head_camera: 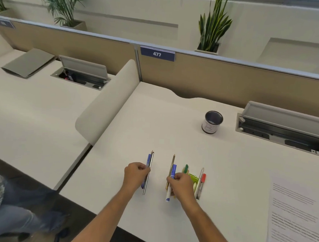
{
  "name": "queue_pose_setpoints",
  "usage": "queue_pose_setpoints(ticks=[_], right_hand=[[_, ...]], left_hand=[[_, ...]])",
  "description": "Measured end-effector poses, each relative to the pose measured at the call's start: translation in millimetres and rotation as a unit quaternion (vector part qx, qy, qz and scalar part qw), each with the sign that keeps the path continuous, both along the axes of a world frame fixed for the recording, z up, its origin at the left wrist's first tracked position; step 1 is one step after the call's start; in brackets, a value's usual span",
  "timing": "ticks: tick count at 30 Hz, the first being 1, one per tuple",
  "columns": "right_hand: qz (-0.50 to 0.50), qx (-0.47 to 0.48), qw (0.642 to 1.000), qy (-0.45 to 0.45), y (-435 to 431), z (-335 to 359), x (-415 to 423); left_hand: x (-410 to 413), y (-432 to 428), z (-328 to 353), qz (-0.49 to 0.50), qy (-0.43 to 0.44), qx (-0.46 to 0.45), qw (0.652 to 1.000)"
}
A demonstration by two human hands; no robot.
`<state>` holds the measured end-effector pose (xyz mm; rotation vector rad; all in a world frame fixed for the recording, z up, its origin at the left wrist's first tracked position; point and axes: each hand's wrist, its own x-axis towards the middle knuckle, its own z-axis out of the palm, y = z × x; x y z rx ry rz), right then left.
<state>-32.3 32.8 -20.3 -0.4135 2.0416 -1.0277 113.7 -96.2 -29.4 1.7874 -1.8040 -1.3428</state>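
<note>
While left hand (135, 175), right hand (181, 183) grip pens (150, 162) | markers (201, 182), seemingly, alongside | cup (211, 122) beyond

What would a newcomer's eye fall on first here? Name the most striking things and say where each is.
The two hands at the near middle of the desk draw the eye: the left hand grips a bundle of pens, the right hand a pencil and blue-capped marker, beside a loose heap of markers. Farther back on the right stands a dark pen cup.
</note>
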Motion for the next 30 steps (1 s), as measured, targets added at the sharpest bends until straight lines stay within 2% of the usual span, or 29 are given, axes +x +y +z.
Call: queue_pose_setpoints(ticks=[7, 15, 20, 30], right_hand=[[0.010, 0.051, 0.998, -0.043, -95, -9, 63], [0.067, 0.121, 0.990, 0.025, -180, -19, 117], [0.071, 0.150, 0.986, 0.032, -201, -21, 135], [0.046, 0.142, 0.988, 0.042, -200, -27, 129]], left_hand=[[59, -84, -11, -0.001, -0.023, 0.005, 1.000], [86, -145, -31, -0.039, -0.035, 0.006, 0.999], [86, -151, -39, -0.048, -0.042, 0.003, 0.998], [87, -157, -39, -0.063, -0.059, -0.017, 0.996]])
